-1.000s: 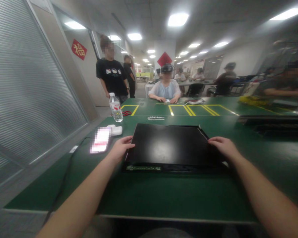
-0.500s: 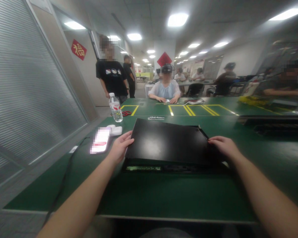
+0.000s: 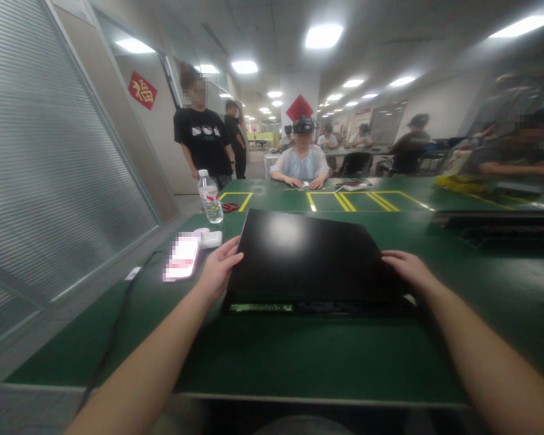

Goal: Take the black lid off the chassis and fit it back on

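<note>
A flat, glossy black panel (image 3: 306,257) is held between my two hands above the green table. My left hand (image 3: 220,266) grips its left edge, thumb on top and fingers around the side. At the right edge my right hand (image 3: 405,269) pinches the panel, fingers bent. Under the panel lies a black frame (image 3: 344,308), mostly hidden, whose front side shows a light green strip (image 3: 260,307) like a circuit board. The panel's near edge sits just above that frame; I cannot tell whether they touch.
Left of the panel are a lit phone (image 3: 184,257), a white case (image 3: 211,238), a water bottle (image 3: 211,196) and red-handled scissors (image 3: 230,207). A black cable (image 3: 124,308) crosses the table (image 3: 326,362). Long black parts (image 3: 503,226) lie at right. A person (image 3: 299,163) sits opposite.
The panel's far edge has risen and its right side has shifted, now covering the frame's far right corner and the small white items behind. Both hands keep their hold.
</note>
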A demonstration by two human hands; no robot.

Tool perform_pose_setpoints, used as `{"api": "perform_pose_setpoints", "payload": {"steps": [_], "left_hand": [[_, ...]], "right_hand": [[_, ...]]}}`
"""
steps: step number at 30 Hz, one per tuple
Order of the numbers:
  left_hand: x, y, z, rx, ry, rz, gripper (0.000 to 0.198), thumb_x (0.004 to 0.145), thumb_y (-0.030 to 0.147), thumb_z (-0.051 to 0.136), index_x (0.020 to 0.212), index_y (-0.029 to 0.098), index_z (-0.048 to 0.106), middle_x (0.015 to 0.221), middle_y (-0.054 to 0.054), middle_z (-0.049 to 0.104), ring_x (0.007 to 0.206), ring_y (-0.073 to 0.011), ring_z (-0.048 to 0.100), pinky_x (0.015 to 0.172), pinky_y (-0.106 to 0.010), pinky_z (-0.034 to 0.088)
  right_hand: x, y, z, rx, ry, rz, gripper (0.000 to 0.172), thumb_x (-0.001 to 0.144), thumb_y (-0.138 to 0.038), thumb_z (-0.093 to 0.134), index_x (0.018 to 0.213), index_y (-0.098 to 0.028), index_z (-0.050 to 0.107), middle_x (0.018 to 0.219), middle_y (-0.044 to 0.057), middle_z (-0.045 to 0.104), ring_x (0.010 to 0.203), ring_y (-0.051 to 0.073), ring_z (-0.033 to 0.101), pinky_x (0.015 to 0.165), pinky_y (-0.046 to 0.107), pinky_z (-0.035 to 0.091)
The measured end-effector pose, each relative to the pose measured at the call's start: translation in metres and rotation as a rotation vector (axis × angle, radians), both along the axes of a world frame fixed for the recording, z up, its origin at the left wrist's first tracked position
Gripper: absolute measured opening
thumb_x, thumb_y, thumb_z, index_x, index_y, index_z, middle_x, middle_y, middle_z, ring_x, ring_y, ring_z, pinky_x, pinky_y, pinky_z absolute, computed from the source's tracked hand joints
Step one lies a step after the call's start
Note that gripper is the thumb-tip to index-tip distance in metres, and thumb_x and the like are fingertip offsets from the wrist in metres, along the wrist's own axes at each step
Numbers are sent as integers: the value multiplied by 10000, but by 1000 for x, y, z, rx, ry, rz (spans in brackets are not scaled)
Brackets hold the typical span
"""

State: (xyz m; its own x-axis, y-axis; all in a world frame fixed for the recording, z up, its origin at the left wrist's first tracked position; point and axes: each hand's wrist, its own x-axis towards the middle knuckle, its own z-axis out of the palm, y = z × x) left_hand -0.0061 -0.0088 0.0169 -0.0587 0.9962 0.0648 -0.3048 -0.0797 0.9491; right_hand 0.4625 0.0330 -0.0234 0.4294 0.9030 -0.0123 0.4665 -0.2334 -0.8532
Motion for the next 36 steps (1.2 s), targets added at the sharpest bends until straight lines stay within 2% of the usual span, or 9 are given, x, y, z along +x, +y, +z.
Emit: {"api": "perform_pose_setpoints", "payload": {"steps": [4, 10, 14, 16, 18, 22, 27, 32, 36], "left_hand": [[-1, 1, -1, 5, 0, 2, 830, 574, 221, 870, 1349, 125, 589, 1274, -155, 702, 1219, -333, 625, 1022, -407, 511], [-5, 4, -2, 17, 4, 90, 822, 574, 223, 859, 1348, 154, 591, 1347, -136, 663, 1245, -322, 609, 1030, -395, 508], [-7, 5, -3, 21, -15, 132, 764, 608, 227, 833, 1336, 174, 607, 1323, -113, 682, 1239, -307, 615, 1042, -390, 499], [-7, 5, -2, 9, -11, 135, 725, 619, 229, 820, 1316, 170, 627, 1290, -113, 701, 1229, -312, 621, 1035, -394, 503], [-6, 6, -2, -2, -15, 137, 710, 617, 221, 813, 1303, 159, 638, 1258, -118, 717, 1215, -319, 629, 1023, -401, 511], [-5, 7, -3, -55, -10, 139, 659, 632, 233, 807, 1268, 142, 664, 1155, -118, 758, 1137, -308, 674, 971, -392, 533], [-1, 11, -13, -130, 144, 100, 493, 698, 298, 797, 1160, 145, 718, 1058, -116, 781, 1062, -279, 701, 932, -375, 529], [-1, 15, -25, -73, 299, 48, 521, 712, 376, 794, 1168, 145, 696, 1188, -158, 737, 1047, -259, 695, 961, -380, 500], [-3, 14, -24, -36, 397, 20, 514, 669, 377, 816, 1131, 180, 701, 1175, -140, 743, 1078, -281, 684, 999, -409, 482]], "right_hand": [[4, 2, -4, 23, 43, -3, 314, 610, -364, 720, 857, -179, 779, 853, 88, 733, 801, 228, 634, 683, 320, 483], [5, 0, 6, 161, 363, 73, 298, 589, -371, 696, 800, -163, 730, 890, 107, 728, 713, 203, 617, 574, 287, 471], [-6, -18, 26, 225, 528, 212, 273, 714, -374, 621, 927, -231, 715, 896, 70, 737, 829, 234, 684, 724, 344, 545], [-13, -28, 35, 135, 484, 263, 341, 813, -475, 522, 958, -246, 729, 862, 87, 739, 856, 277, 703, 746, 407, 561], [-19, -35, 42, 85, 466, 241, 360, 820, -489, 511, 927, -233, 741, 789, 108, 729, 827, 310, 708, 735, 447, 569], [-23, -38, 49, 74, 583, 144, 230, 766, -382, 599, 890, -231, 720, 741, 91, 717, 806, 309, 705, 769, 453, 581], [-8, -33, 53, 139, 696, -36, 118, 708, -247, 651, 822, -215, 662, 716, 64, 685, 809, 290, 697, 797, 431, 586], [4, -31, 54, 310, 593, -201, 151, 650, -244, 709, 775, -216, 630, 705, 54, 637, 807, 281, 677, 748, 405, 601], [0, -31, 58, 397, 624, -349, 235, 662, -217, 688, 882, -204, 606, 757, 51, 613, 799, 258, 662, 723, 399, 604]]}}
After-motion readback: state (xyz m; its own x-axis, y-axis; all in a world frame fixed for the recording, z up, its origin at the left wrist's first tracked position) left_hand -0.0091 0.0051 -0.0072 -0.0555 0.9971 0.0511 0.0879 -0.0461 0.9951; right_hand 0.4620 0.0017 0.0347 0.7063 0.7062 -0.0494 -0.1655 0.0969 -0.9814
